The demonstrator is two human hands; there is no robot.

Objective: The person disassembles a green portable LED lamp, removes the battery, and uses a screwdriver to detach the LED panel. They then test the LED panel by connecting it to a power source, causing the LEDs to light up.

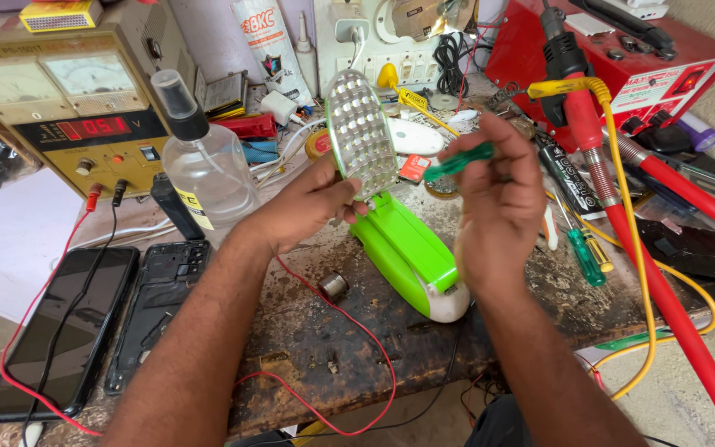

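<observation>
At the middle of the scarred surface (308,348), the left hand (312,203) has its grip pinched on the lower edge of the green lamp's LED head (361,132), which stands tilted up toward 12 o'clock over the lamp's green base (407,252). At 3 o'clock of that head, the right hand (498,203) has its grip closed around a green-handled screwdriver (458,161), whose handle points toward the LED panel. A clear spray bottle (204,161) stands at 9 o'clock of the left hand, with two phones (109,323) lying at 7 o'clock.
</observation>
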